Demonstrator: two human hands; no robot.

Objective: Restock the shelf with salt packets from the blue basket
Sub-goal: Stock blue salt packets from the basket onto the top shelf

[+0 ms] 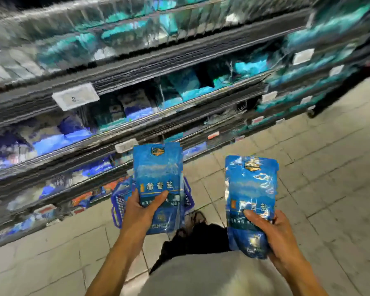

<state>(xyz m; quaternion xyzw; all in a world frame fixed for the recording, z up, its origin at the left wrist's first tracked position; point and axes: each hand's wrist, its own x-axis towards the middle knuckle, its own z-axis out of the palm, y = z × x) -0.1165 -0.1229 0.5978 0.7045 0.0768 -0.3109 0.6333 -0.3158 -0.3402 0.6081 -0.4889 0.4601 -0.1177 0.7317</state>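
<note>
Blue salt packet (158, 184) gripped upright in left hand (140, 208), second packet (251, 201) gripped in right hand (273, 233), blue basket (120, 201) on tiled floor (308, 167) below, blurred shelf (137, 67) ahead

Left packet (158, 180): large print reads 藏青盐; smaller lines below too blurred to read. Right packet (251, 199): same print, partly behind a thumb, only 青盐 clear. Shelf tag (75, 99): one blurred mark, maybe "8". Other tags unreadable.
</note>
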